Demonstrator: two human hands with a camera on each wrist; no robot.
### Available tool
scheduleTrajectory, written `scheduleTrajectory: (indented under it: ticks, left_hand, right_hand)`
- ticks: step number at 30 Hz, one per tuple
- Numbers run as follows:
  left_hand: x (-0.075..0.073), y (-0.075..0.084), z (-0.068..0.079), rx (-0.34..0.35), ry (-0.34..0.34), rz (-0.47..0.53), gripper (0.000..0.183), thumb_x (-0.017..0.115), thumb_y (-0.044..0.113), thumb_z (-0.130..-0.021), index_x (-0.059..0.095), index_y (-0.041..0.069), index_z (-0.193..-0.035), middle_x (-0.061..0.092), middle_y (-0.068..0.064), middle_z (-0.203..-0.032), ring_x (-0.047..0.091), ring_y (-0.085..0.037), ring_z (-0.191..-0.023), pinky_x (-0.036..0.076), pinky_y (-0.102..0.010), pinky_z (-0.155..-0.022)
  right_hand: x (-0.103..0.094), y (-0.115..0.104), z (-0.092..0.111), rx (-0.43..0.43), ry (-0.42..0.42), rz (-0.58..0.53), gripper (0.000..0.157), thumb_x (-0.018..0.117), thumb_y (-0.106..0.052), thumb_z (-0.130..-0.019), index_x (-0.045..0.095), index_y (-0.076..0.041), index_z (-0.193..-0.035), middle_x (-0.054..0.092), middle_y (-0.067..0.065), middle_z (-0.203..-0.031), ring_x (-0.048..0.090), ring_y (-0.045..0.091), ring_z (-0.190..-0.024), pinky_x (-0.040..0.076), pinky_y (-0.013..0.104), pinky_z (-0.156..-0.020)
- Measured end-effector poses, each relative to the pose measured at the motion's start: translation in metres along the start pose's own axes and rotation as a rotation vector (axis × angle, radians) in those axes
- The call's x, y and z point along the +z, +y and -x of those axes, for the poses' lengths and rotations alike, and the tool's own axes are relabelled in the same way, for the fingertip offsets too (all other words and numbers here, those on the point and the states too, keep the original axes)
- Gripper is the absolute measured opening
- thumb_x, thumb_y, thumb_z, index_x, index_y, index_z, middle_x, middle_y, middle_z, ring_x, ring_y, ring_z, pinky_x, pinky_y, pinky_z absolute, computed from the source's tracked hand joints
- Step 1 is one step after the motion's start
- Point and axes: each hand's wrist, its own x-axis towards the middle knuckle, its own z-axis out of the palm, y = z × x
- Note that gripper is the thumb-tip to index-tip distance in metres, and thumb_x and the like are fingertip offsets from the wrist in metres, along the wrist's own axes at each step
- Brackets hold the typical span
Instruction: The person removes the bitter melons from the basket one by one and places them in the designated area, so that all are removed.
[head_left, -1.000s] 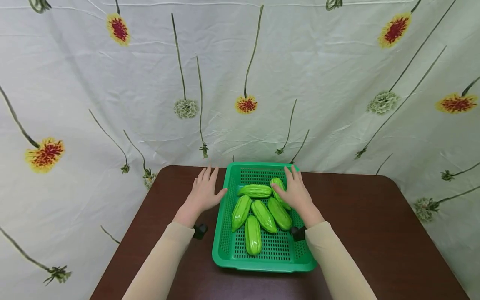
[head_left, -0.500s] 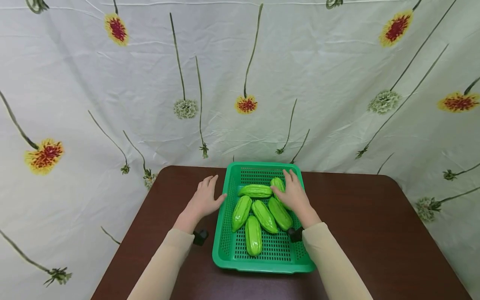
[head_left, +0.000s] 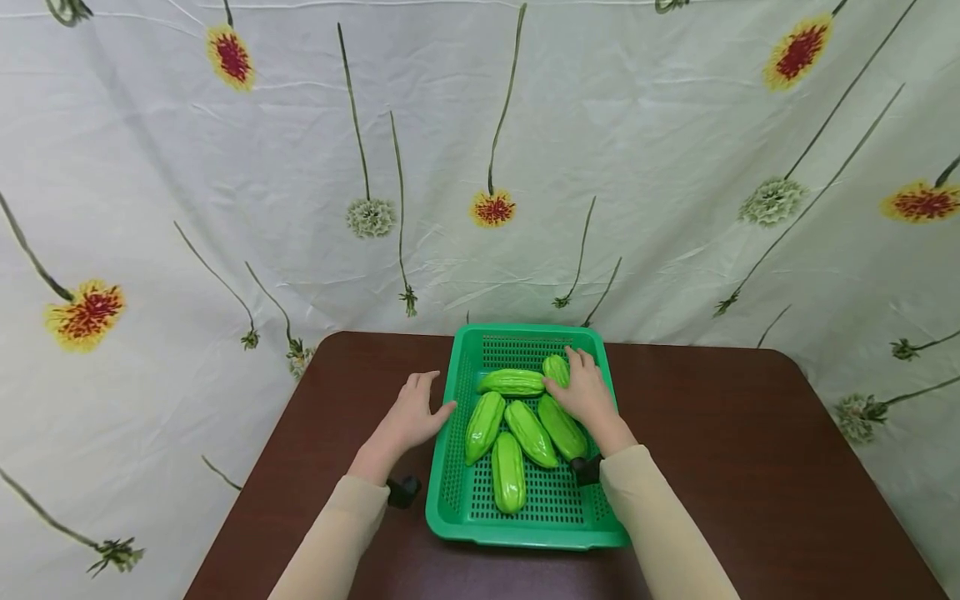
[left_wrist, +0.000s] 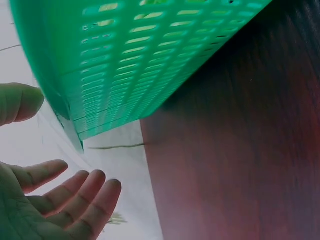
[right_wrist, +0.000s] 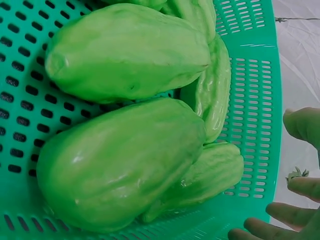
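Observation:
A green plastic basket [head_left: 525,536] with slotted walls holds several light green, ridged bitter melons [head_left: 510,473]. My left hand [head_left: 408,417] hovers outside the basket's left rim, thumb toward it and fingers spread. In the left wrist view, the basket's outer wall [left_wrist: 70,60] shows above these fingers, which hold nothing. Over the back right of the basket is my right hand [head_left: 588,400], its thumb and fingers apart. It partly covers the bitter melon [head_left: 556,369] in the back right corner. The right wrist view shows the fingers clear of the large melons [right_wrist: 122,165] in front.
The basket stands on a dark brown table [head_left: 712,433], near the back edge. Behind the table hangs a white cloth [head_left: 450,158] printed with flowers. A small black device [head_left: 403,492] is strapped at the left wrist, another [head_left: 587,471] at the right.
Both hands have come slightly toward the body, the left more so, its fingers bending a little. The right hand has lowered slightly over the back right melon. Basket and melons stay put.

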Motion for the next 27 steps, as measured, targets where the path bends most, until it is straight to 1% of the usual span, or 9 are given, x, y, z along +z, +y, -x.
scheduleTrajectory:
  ticks: [4, 10, 15, 21, 27]
  left_hand:
    - [0.003, 0.0, 0.001, -0.021, -0.007, 0.04, 0.065, 0.06, 0.027, -0.098, 0.033, -0.006, -0.148, 0.04, -0.027, -0.14, 0.053, -0.037, -0.118, 0.049, -0.051, -0.092]
    - [0.007, 0.001, 0.002, -0.063, -0.027, 0.114, 0.06, 0.061, 0.024, -0.098, 0.037, -0.005, -0.145, 0.048, -0.022, -0.129, 0.057, -0.032, -0.111, 0.05, -0.048, -0.09]
    - [0.011, 0.0, 0.003, -0.071, -0.018, 0.172, 0.052, 0.062, 0.021, -0.098, 0.043, -0.003, -0.14, 0.055, -0.018, -0.119, 0.059, -0.028, -0.103, 0.051, -0.045, -0.086]
    - [0.014, -0.003, 0.004, -0.091, -0.008, 0.253, 0.05, 0.062, 0.02, -0.098, 0.044, -0.002, -0.139, 0.058, -0.017, -0.113, 0.06, -0.028, -0.099, 0.051, -0.043, -0.081]
    - [0.017, -0.005, 0.005, -0.114, -0.009, 0.312, 0.049, 0.061, 0.018, -0.099, 0.042, -0.002, -0.139, 0.057, -0.017, -0.111, 0.058, -0.024, -0.094, 0.049, -0.041, -0.078]
  right_hand:
    - [0.002, 0.001, -0.001, 0.006, 0.011, 0.007, 0.077, 0.063, -0.034, -0.096, 0.026, 0.002, -0.153, 0.024, 0.031, -0.155, 0.029, 0.051, -0.14, 0.037, 0.062, -0.106]
    - [0.005, 0.004, -0.005, 0.037, -0.002, 0.015, 0.078, 0.064, -0.034, -0.096, 0.026, 0.003, -0.153, 0.028, 0.031, -0.153, 0.034, 0.049, -0.138, 0.039, 0.059, -0.105]
    - [0.01, 0.007, -0.007, 0.06, -0.006, 0.021, 0.077, 0.065, -0.031, -0.096, 0.026, 0.005, -0.152, 0.031, 0.032, -0.151, 0.04, 0.049, -0.134, 0.041, 0.058, -0.103]
    - [0.017, 0.008, -0.009, 0.094, -0.013, -0.001, 0.077, 0.065, -0.03, -0.095, 0.027, 0.004, -0.152, 0.031, 0.032, -0.151, 0.04, 0.049, -0.134, 0.041, 0.057, -0.104]
    - [0.023, 0.01, -0.013, 0.099, -0.008, 0.007, 0.076, 0.065, -0.029, -0.095, 0.028, 0.007, -0.151, 0.032, 0.034, -0.149, 0.045, 0.048, -0.129, 0.043, 0.056, -0.101]
